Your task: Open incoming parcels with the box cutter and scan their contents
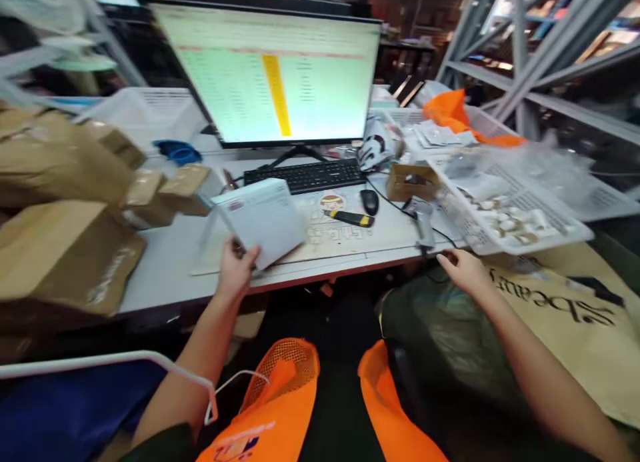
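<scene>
My left hand (pixel 236 265) grips the near edge of a pale grey flat parcel (pixel 263 219) and holds it tilted just above the desk (pixel 165 269). My right hand (pixel 463 267) hovers at the desk's front edge with fingers stretched toward a handheld scanner (pixel 423 222), holding nothing. A black keyboard (pixel 306 175), a black mouse (pixel 369 201) and a yellow-and-black box cutter (pixel 351 218) lie between the two hands. The monitor (pixel 273 75) behind them shows a spreadsheet with a yellow column.
Brown cardboard boxes (pixel 65 249) pile up on the left. A white basket (pixel 505 215) of small packets sits on the right, with an orange cloth (pixel 453 112) behind it. A tan sack (pixel 565 309) and dark bag (pixel 440 329) lie below. Grey metal shelving (pixel 525 55) stands at back right.
</scene>
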Action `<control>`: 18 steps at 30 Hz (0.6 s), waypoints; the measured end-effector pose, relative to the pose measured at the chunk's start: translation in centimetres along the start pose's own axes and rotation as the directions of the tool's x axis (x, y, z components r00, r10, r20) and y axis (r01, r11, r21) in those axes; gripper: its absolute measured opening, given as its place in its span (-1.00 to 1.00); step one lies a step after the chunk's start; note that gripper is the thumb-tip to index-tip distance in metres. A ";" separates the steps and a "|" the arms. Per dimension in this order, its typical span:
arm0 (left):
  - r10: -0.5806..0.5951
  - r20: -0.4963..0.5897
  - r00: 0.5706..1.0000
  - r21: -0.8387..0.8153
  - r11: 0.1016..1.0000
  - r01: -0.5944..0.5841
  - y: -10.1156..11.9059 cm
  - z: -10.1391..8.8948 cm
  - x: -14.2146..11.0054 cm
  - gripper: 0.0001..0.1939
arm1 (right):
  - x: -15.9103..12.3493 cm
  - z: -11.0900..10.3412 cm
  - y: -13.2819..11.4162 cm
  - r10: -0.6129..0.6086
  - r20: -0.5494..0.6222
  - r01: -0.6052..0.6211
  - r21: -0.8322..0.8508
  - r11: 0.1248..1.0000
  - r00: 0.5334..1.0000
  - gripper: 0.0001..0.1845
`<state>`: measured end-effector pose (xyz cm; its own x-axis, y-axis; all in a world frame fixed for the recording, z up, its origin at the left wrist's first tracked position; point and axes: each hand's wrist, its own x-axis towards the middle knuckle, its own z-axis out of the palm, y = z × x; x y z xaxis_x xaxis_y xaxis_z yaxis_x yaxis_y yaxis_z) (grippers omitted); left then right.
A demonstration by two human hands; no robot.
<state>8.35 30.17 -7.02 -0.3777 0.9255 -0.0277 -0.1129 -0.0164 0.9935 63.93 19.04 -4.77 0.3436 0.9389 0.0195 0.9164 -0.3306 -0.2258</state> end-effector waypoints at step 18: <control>0.319 -0.001 0.948 0.322 0.897 -0.302 -2.0 -0.7 -4.2 -0.12 | 3.1 2.2 -10.2 0.113 0.006 -0.058 0.883 0.466 0.994 -0.30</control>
<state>9.50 26.07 -8.97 -0.3950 0.8715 0.2908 0.3085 -0.1724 0.9355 55.18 25.57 -4.51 0.4433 0.8963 -0.0120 0.2253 -0.1243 -0.9663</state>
